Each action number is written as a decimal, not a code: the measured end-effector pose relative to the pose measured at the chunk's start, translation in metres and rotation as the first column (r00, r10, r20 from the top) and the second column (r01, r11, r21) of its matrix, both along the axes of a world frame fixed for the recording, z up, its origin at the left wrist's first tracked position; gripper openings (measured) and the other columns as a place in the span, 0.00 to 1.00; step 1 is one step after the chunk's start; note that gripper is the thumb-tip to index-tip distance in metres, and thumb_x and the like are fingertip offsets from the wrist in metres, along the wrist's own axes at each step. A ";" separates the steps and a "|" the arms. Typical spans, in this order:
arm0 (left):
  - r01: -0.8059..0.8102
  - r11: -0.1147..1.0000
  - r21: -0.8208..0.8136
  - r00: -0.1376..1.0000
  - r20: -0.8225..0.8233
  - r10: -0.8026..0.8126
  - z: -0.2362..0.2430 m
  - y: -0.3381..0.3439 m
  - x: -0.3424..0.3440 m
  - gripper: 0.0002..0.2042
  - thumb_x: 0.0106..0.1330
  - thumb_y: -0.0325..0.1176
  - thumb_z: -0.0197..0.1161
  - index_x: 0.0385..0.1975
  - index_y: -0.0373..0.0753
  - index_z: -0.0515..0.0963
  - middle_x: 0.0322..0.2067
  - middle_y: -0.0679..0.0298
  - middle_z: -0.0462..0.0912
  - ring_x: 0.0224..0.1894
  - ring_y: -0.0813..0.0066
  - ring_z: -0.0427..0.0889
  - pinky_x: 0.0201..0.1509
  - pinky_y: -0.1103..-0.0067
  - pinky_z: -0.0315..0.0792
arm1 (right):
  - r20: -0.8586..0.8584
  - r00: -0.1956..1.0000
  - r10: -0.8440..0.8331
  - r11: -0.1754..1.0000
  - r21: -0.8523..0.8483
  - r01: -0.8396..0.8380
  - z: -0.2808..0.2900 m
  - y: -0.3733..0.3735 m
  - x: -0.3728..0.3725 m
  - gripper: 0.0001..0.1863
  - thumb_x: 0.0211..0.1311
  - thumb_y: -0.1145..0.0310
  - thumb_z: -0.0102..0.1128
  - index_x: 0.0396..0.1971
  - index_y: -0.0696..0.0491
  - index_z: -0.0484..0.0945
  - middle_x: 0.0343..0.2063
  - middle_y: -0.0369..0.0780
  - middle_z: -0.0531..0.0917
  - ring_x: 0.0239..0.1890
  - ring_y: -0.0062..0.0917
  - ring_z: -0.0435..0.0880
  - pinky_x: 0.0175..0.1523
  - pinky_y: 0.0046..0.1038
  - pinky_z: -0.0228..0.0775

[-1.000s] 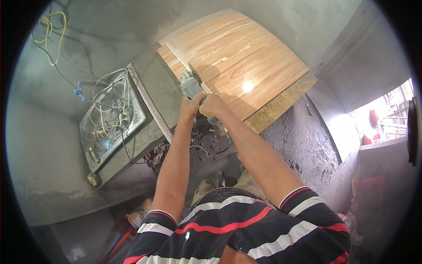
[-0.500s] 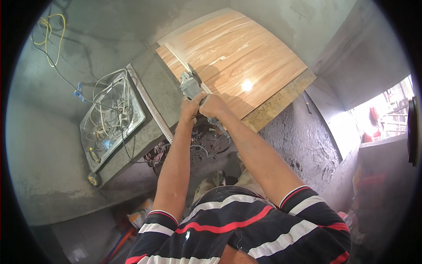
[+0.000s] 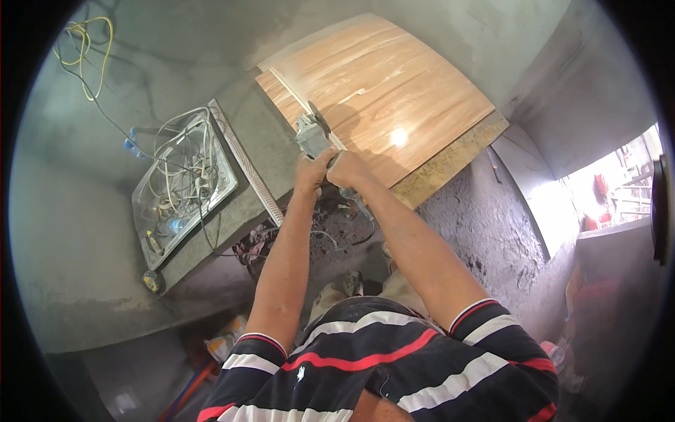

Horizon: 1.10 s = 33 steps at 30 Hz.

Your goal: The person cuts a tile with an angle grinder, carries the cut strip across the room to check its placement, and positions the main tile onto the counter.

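Both my hands grip a grey angle grinder (image 3: 309,132) held out in front of me. My left hand (image 3: 309,172) wraps its body from the left, my right hand (image 3: 349,169) holds it from the right. The grinder's disc meets the left edge of a large wood-grain tile (image 3: 383,91) that lies on a grey concrete counter (image 3: 264,158). A thin pale cut strip (image 3: 290,88) runs along that edge of the tile. The grinder's cable hangs down below my hands.
A steel sink (image 3: 184,184) set in the counter to the left holds tangled white wires. Yellow and dark wires (image 3: 83,42) hang on the grey wall. Rubble and cables lie under the counter. A bright opening (image 3: 612,190) is at the right.
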<state>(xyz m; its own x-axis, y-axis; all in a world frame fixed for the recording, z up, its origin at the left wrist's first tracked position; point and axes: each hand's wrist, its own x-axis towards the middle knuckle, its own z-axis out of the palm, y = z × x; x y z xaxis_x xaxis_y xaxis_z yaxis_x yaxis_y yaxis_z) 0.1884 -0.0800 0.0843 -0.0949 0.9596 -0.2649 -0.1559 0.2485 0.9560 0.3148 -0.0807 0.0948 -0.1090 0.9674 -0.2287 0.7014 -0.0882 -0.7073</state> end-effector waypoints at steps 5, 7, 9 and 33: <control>-0.009 1.000 0.023 1.000 -0.013 0.009 -0.002 0.001 0.000 0.19 0.58 0.35 0.74 0.44 0.29 0.81 0.36 0.58 0.87 0.33 0.70 0.86 0.37 0.73 0.79 | -0.012 1.000 0.007 0.998 -0.055 -0.008 0.004 0.000 0.002 0.22 0.51 0.65 0.60 0.44 0.62 0.87 0.46 0.60 0.86 0.53 0.50 0.87 0.57 0.42 0.79; 0.016 1.000 -0.003 0.999 0.033 -0.016 -0.002 0.001 0.001 0.19 0.58 0.36 0.74 0.45 0.30 0.82 0.37 0.58 0.87 0.34 0.70 0.86 0.37 0.73 0.79 | 0.018 1.000 0.012 0.999 -0.040 -0.012 0.003 0.000 0.002 0.21 0.52 0.65 0.60 0.42 0.62 0.87 0.44 0.60 0.86 0.51 0.51 0.87 0.55 0.43 0.79; -0.019 0.999 0.042 0.999 0.028 0.018 -0.002 0.000 0.002 0.19 0.58 0.36 0.74 0.45 0.30 0.82 0.37 0.58 0.87 0.35 0.70 0.86 0.38 0.72 0.79 | 0.033 0.999 0.032 0.999 -0.008 -0.032 0.002 0.001 0.003 0.20 0.52 0.64 0.60 0.40 0.62 0.87 0.41 0.61 0.86 0.49 0.53 0.87 0.52 0.44 0.80; 0.006 1.000 -0.023 1.000 -0.010 -0.006 -0.003 -0.013 0.007 0.28 0.58 0.37 0.78 0.53 0.25 0.77 0.42 0.53 0.87 0.37 0.67 0.88 0.38 0.72 0.83 | 0.015 0.998 0.063 0.997 -0.036 -0.063 -0.001 -0.011 0.011 0.23 0.54 0.64 0.60 0.48 0.61 0.85 0.47 0.60 0.86 0.55 0.51 0.86 0.57 0.42 0.79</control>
<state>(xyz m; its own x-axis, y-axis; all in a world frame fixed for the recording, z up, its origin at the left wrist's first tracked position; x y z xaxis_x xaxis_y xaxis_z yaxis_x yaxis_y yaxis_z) 0.1953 -0.0926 0.0810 -0.0917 0.9538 -0.2860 -0.1452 0.2713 0.9515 0.3263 -0.0912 0.0940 -0.1655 0.9500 -0.2648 0.7176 -0.0682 -0.6932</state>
